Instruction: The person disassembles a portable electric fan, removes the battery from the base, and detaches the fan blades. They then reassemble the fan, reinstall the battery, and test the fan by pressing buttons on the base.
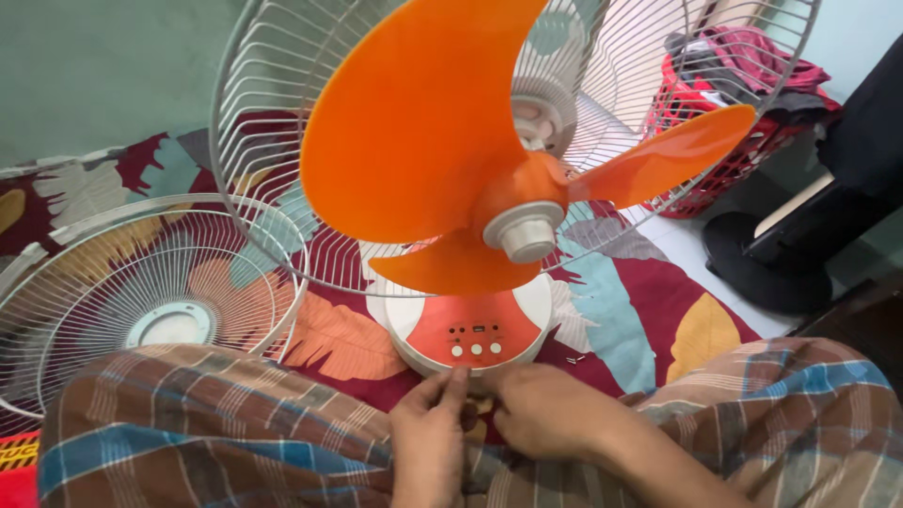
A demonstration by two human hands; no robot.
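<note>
I see both hands meet just below the fan base (470, 331), a round white and orange housing with three small white buttons. My left hand (430, 435) pinches its fingertips against the base's lower edge; whatever sits between them is too small to make out. My right hand (544, 411) is curled loosely beside it, touching the same edge. The orange blades (423, 132) stand above, in front of the rear wire guard (273, 103). The detached front guard (150, 292) lies to the left on the patterned cloth (611, 310).
</note>
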